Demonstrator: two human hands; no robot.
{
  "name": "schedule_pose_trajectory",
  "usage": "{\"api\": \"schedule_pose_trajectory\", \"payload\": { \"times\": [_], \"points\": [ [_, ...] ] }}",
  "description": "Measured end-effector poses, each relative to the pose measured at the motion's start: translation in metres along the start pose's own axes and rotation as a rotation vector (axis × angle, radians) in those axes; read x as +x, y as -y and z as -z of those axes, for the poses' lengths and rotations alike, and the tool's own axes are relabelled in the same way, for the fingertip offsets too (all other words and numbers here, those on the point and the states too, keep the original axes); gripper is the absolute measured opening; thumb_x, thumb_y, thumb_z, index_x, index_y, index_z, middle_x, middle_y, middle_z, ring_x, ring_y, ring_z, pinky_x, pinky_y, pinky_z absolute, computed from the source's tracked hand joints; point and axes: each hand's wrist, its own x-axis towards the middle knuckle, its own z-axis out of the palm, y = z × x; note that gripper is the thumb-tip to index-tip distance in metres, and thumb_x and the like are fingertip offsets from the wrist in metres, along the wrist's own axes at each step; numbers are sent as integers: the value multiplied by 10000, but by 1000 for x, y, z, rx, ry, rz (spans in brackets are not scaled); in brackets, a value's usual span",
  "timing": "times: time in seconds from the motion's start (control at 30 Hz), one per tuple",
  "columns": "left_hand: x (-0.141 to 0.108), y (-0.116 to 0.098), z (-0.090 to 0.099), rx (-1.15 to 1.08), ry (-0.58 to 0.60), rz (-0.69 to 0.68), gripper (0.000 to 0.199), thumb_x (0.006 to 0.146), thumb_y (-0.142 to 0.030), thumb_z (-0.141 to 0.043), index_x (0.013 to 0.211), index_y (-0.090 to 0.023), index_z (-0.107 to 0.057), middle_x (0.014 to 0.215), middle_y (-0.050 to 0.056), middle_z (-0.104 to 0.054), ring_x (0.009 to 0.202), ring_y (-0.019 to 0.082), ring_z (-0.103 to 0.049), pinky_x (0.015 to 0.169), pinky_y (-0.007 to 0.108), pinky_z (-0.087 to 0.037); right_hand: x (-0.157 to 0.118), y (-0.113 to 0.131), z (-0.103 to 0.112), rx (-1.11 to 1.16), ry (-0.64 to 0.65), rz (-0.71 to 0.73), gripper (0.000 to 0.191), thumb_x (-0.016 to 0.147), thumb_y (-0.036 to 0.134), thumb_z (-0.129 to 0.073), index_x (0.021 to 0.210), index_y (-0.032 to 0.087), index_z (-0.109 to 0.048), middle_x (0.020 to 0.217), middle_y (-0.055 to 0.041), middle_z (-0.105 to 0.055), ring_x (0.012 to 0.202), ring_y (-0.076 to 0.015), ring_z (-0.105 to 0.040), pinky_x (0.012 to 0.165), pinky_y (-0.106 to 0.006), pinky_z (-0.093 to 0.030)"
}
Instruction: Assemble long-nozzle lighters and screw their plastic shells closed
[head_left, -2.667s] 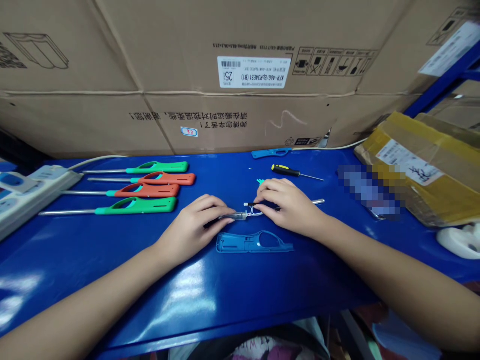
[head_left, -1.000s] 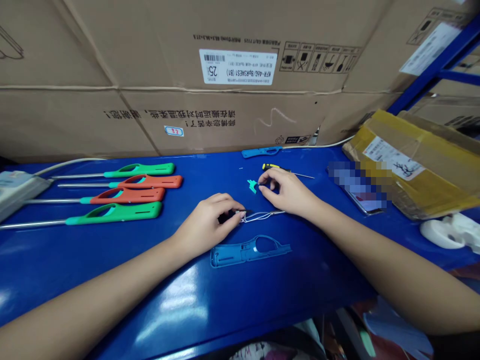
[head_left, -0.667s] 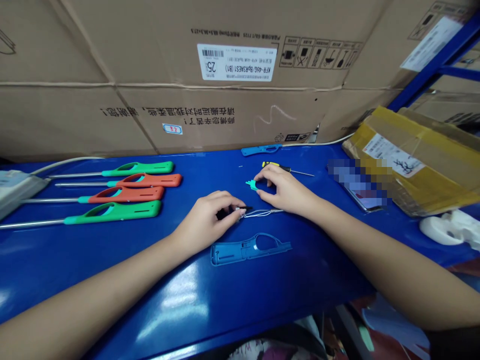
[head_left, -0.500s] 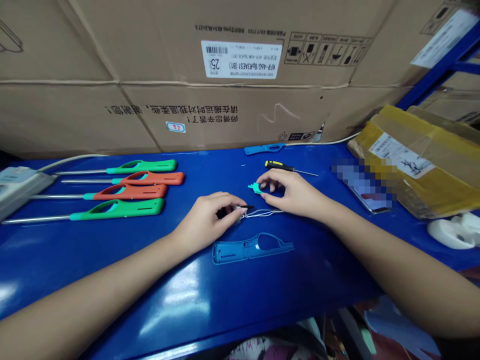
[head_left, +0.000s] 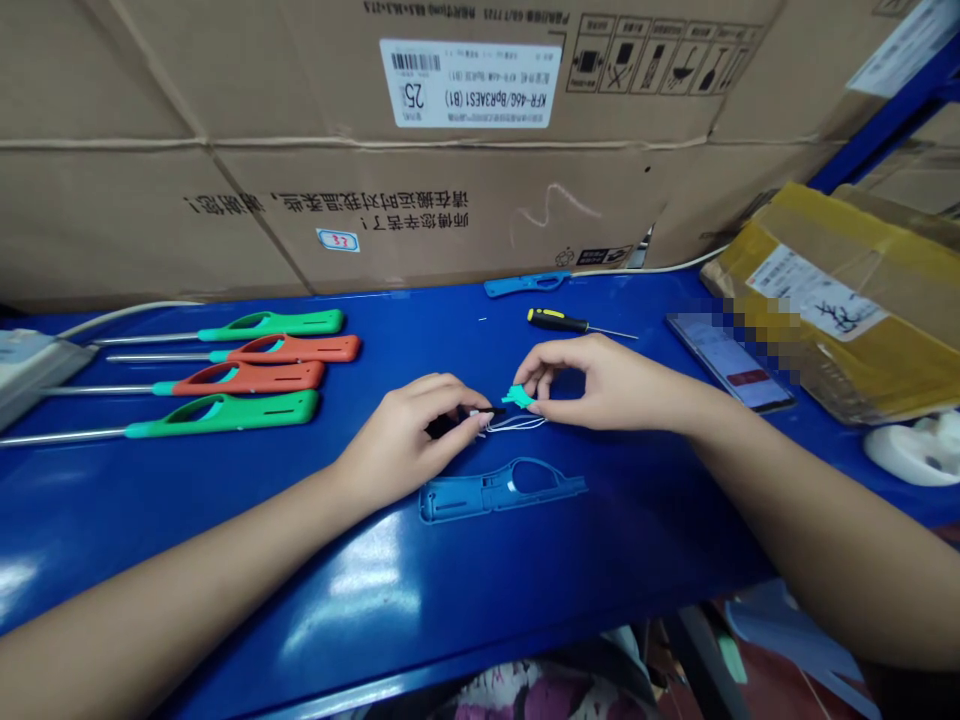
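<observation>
Between thumb and fingers, my left hand (head_left: 420,425) pinches a small black part (head_left: 491,411) with thin white wires (head_left: 517,424) trailing to the right; most of that part is covered by the fingers. My right hand (head_left: 577,380) is closed on a small turquoise plastic piece (head_left: 517,396), held just right of the black part and apart from it. In front of both hands lies a blue lighter casing half (head_left: 457,500), its hollow inside facing up. Another blue casing piece (head_left: 527,284) rests at the back by the carton.
Several long-necked lighters, green (head_left: 225,413) and orange (head_left: 247,378), lie at left by a white power strip (head_left: 37,370). Behind my right hand is a yellow-black screwdriver (head_left: 559,320). A phone (head_left: 739,370), a taped parcel (head_left: 862,310) and a white object (head_left: 911,455) sit at right; a large carton (head_left: 420,215) stands behind.
My right hand has lowered slightly, bringing the turquoise piece closer to the black part and turning it a little. My left hand keeps its pinch. The camera view has shifted slightly.
</observation>
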Motion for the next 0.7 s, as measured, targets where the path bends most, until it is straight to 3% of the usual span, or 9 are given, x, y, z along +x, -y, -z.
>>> {"api": "schedule_pose_trajectory", "payload": {
  "times": [0.13, 0.7],
  "points": [
    [0, 0, 1, -1, -13, 5, 178, 973, -296, -614, 1023, -176, -735, 902, 47, -715, 814, 154, -654, 768, 266, -509, -3, 5, -2, -35, 61, 24, 209, 817, 141, -670, 1018, 193, -694, 949, -24, -746, 826, -147, -692, 778, -281, -566],
    [1, 1, 0, -9, -47, 9, 160, 962, -279, -637, 997, -169, -747, 893, 43, -733, 816, 155, -643, 776, 279, -497, -2, 10, -12, 1, 38, -45, 172, 808, 137, -689, 971, 187, -672, 916, -21, -734, 807, -148, -690, 749, -279, -555]
  ]
}}
